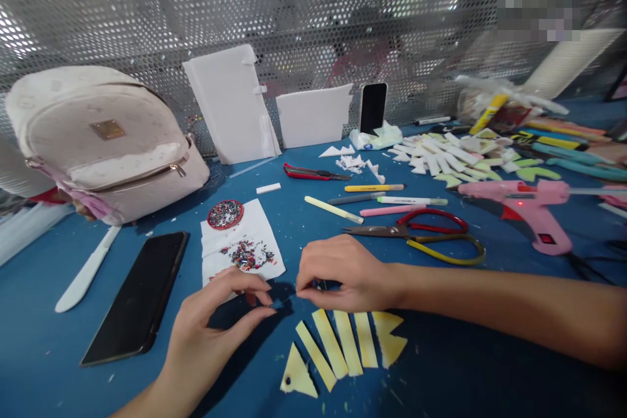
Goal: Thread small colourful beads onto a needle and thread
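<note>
My left hand (215, 326) pinches one end of a thin thread-like strand (287, 298) just above the blue table. My right hand (345, 274) pinches the other end, fingers closed around something small and dark that I cannot make out. Right below both hands lies a yellow paper fish (343, 346) made of a triangular head, several strips and a tail. A white paper sheet (242, 245) with spilled coloured sequins lies just beyond my left hand, with a round red lid of sequins (225, 214) on it.
A black phone (140, 297) lies at the left, beside a white knife-shaped piece (85, 271) and a pale backpack (105, 144). Scissors (416, 235), pens (375, 199), a red cutter (313, 174), a pink glue gun (531, 206) and paper scraps (450, 157) fill the right. White foam boards (230, 104) lean on the mesh wall.
</note>
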A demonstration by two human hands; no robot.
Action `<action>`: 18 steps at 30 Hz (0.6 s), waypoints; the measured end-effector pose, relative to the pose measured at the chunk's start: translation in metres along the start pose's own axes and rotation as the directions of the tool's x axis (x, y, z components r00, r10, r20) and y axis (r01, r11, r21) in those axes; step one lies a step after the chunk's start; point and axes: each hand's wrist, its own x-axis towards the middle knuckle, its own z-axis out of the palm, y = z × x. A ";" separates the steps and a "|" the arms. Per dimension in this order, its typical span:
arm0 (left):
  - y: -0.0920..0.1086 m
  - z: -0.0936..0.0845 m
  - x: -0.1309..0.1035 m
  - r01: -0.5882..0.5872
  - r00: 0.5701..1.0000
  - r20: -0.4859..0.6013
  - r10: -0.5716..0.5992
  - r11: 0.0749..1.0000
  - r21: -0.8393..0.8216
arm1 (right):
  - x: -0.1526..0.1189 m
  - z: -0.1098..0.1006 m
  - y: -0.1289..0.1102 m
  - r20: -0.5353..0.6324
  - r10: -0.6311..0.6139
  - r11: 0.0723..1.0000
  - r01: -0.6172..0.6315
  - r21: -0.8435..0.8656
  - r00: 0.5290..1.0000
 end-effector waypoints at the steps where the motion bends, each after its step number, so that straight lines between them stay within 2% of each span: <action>1: 0.001 0.000 0.000 -0.004 1.000 -0.003 0.004 1.000 0.002 | 0.000 0.000 0.000 0.001 -0.001 1.000 0.001 -0.001 1.000; 18: 0.001 0.002 -0.001 -0.047 0.999 0.023 0.047 0.999 0.011 | 0.002 0.003 -0.002 -0.008 -0.081 0.994 0.080 -0.078 0.997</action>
